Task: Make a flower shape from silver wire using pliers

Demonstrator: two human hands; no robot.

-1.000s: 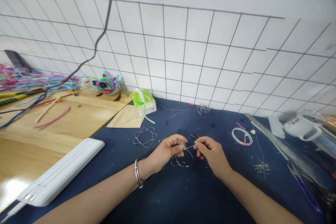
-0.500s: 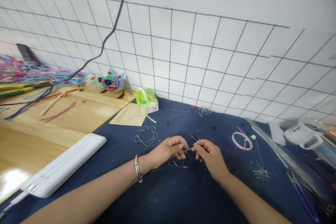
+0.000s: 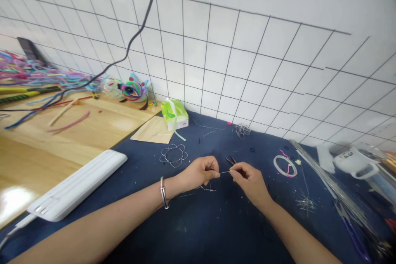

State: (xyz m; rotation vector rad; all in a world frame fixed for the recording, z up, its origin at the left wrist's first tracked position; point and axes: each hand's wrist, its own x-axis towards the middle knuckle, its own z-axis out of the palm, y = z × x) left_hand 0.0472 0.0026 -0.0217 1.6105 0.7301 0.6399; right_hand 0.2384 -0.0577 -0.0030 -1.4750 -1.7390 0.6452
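Note:
A thin wire (image 3: 225, 172) stretches between my two hands over the dark blue cloth. My left hand (image 3: 199, 171) is closed in a pinch on it, and a curved wire piece with small beads (image 3: 208, 189) hangs below that hand, mostly hidden by the fingers. Thumb and forefinger of my right hand (image 3: 249, 179) pinch the wire's other end. Just behind the right fingertips lie the dark tips of a tool (image 3: 231, 160); the rest of it is covered. A flower-shaped wire ring with beads (image 3: 173, 155) lies beyond my left hand.
On the left stands a white power strip (image 3: 80, 185) by a wooden board (image 3: 117, 126). A tissue pack (image 3: 175, 114) sits at the back near tangled wire (image 3: 243, 130). To the right are a ribbon roll (image 3: 285, 166), wire scraps (image 3: 306, 204), long wires (image 3: 321, 177), purple-handled scissors (image 3: 355, 235) and a white mug (image 3: 355, 161).
My left hand has turned, its fingers now closing in a tighter pinch on the wire. The beaded piece is more hidden beneath it. The camera view has shifted slightly.

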